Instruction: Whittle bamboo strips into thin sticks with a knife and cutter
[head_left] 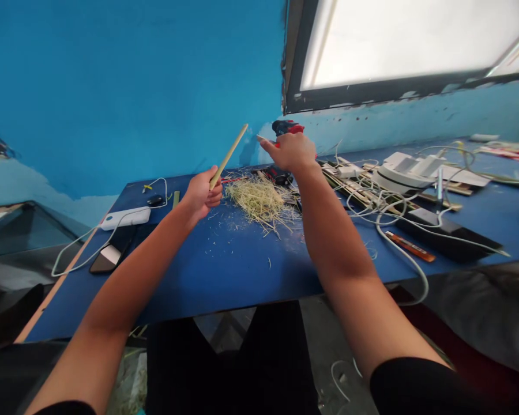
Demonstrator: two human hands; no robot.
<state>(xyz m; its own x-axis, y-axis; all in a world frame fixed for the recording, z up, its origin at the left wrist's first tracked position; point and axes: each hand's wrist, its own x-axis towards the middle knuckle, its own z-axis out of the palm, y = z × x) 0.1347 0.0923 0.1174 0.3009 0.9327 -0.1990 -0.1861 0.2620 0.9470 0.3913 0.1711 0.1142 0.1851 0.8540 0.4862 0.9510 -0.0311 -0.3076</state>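
The left hand (204, 193) is clenched round the lower end of a pale stick (230, 154), fingers curled in and the thumb along it. The stick is lifted off the table (233, 271) and slants up and to the right, its far end just beside the right hand (293, 151), with a gap between them. That hand is at a red and black power drill (288, 127) near the far wall; its fingers are mostly hidden, so I cannot tell whether they are wrapped round the drill or only in front of it. A pale tip shows at the thumb, too small to name.

The step in hand looks like shaping or trimming the stick, judging by the pile of shavings (257, 199) below and between the hands. The next move, as I judge it, calls for a firm left grip, the stick's free end held steady, and fingers kept out of line with any edge or bit.

To the left are a white power strip (125, 219) and a phone (108, 258); to the right, a tangled white cable (419, 276).
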